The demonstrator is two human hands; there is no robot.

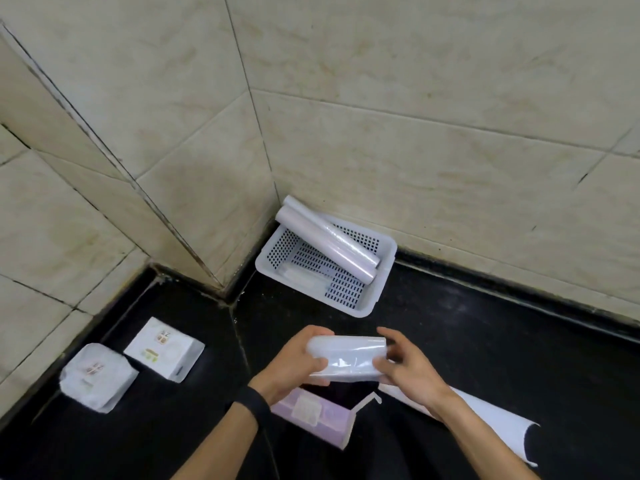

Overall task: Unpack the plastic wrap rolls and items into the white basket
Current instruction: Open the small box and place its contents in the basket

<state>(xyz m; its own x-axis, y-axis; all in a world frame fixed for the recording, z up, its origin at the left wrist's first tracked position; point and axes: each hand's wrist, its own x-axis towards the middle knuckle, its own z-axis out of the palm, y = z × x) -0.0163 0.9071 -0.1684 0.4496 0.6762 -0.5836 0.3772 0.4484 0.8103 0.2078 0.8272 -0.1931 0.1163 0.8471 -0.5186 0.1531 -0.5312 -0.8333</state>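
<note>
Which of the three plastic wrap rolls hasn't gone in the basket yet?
The roll gripped at its ends by the left hand and right hand. The other two rolls already lie side by side in the white basket.

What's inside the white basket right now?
Two plastic wrap rolls lean across the white basket, upper ends past its rim; a pale flat packet lies on its floor. Anything under the rolls is hidden.

Two hands hold a plastic wrap roll (346, 358) over the black counter (485, 341)
The left hand (298, 362) and right hand (412, 372) each grip one end; beyond them, in the tiled corner, the white basket (379, 285) carries two rolls (329, 242) leaning over its far rim, a purple box (311, 415) lies open beneath the hands, and two white packets (164, 348) sit at the left
</note>
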